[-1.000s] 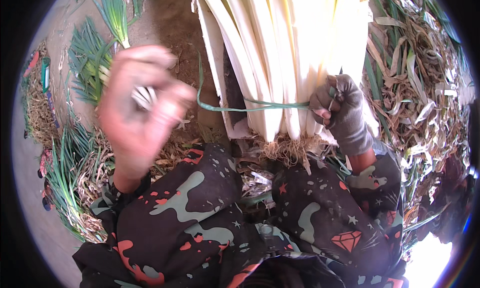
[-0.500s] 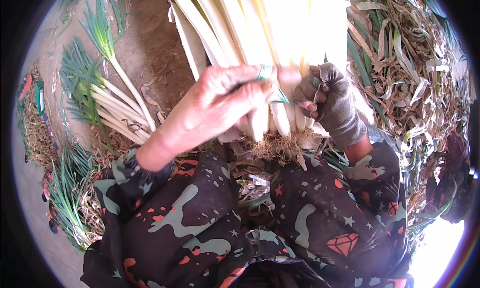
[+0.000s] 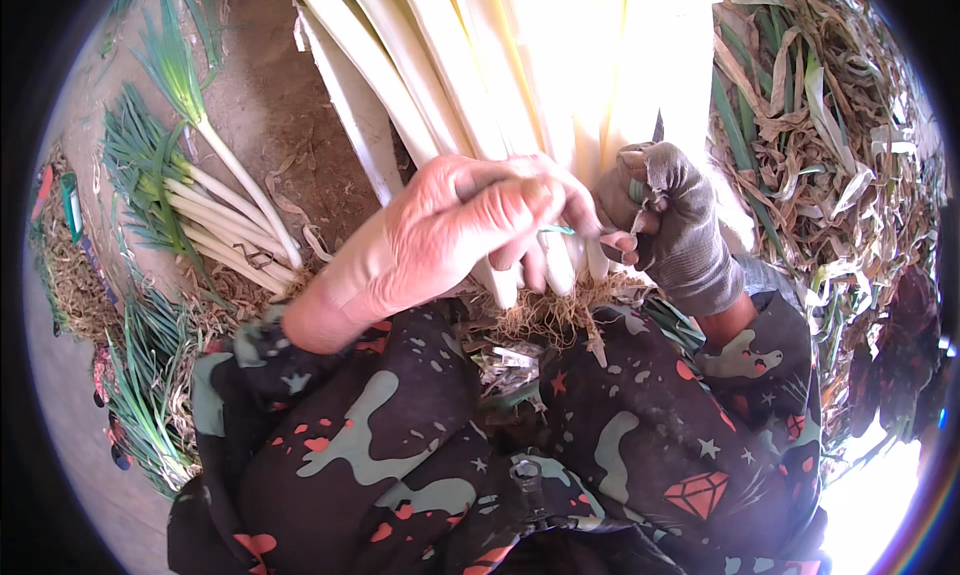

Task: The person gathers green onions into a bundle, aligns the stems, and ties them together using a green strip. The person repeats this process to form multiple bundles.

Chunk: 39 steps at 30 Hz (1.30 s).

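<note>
A bundle of thick white-stalked green onions point(image 3: 450, 70) lies in front of me, its pale roots point(image 3: 545, 317) toward my knees. A thin green tie point(image 3: 558, 230) crosses the stalks just above the root end. My bare left hand point(image 3: 430, 230) is closed over the tie, thumb on top and fingers curled. My right hand point(image 3: 690, 230), in a grey glove that leaves the fingertips bare, is closed in a fist at the bundle's right side, with a bit of green tie showing between its fingers. The hands partly hide the tie and stalks.
Several loose green onions point(image 3: 225, 215) lie on the ground at the left, with more green leaves point(image 3: 140, 405) nearer me. A heap of dry leaves and trimmings point(image 3: 800, 135) fills the right side. A white strip point(image 3: 350, 105) runs along the bundle's left edge.
My left hand has turned and its fingers have curled down over the tie, which shows less now. My right fist stays at the bundle's right side, slightly lower.
</note>
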Each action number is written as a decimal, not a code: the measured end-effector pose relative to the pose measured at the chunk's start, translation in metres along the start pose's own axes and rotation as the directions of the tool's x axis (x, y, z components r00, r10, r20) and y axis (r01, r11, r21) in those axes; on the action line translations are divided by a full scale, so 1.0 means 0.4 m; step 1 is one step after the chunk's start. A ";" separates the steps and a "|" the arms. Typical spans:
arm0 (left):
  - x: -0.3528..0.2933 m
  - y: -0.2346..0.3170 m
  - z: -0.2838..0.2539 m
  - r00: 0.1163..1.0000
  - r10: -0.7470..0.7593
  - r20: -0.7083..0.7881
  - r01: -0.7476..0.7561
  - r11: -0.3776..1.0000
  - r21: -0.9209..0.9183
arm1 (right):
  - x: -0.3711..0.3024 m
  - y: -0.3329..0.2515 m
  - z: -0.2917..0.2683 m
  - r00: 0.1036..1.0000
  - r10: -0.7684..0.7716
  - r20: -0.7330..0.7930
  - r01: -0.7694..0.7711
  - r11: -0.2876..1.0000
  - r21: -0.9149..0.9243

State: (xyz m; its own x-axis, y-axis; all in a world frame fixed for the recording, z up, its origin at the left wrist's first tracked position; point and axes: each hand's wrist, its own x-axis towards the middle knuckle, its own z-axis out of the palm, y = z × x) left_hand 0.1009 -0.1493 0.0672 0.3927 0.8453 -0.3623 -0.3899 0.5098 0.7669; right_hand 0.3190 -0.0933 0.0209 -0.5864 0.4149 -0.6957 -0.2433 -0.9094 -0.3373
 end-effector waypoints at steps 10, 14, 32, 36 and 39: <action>-0.008 -0.020 -0.019 0.969 -0.247 0.011 0.222 0.851 -0.475 | -0.050 -0.025 0.099 0.990 -0.068 -0.127 0.061 0.997 -0.053; -0.051 0.074 -0.002 0.970 -0.219 -0.102 0.172 0.923 -0.344 | -0.118 -0.107 0.162 0.983 -0.153 -0.106 0.134 0.977 -0.164; -0.066 0.077 -0.046 0.921 -0.318 -0.223 0.246 0.922 -0.299 | -0.092 -0.079 0.113 0.949 -0.028 -0.313 -0.007 0.994 -0.109; -0.069 0.090 -0.045 0.955 -0.194 -0.226 0.119 0.945 -0.306 | -0.090 -0.084 0.106 0.965 -0.088 -0.245 0.057 0.990 -0.133; -0.054 0.079 -0.053 0.926 -0.263 -0.272 0.156 0.921 -0.358 | -0.078 -0.063 0.083 0.964 -0.108 -0.244 0.082 0.990 -0.116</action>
State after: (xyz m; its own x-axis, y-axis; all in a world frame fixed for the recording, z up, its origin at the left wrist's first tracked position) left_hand 0.0624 -0.1479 0.0880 0.2399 0.6920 -0.6808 -0.5958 0.6587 0.4596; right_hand 0.3177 -0.0842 0.0721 -0.3503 0.5050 -0.7888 -0.1991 -0.8631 -0.4642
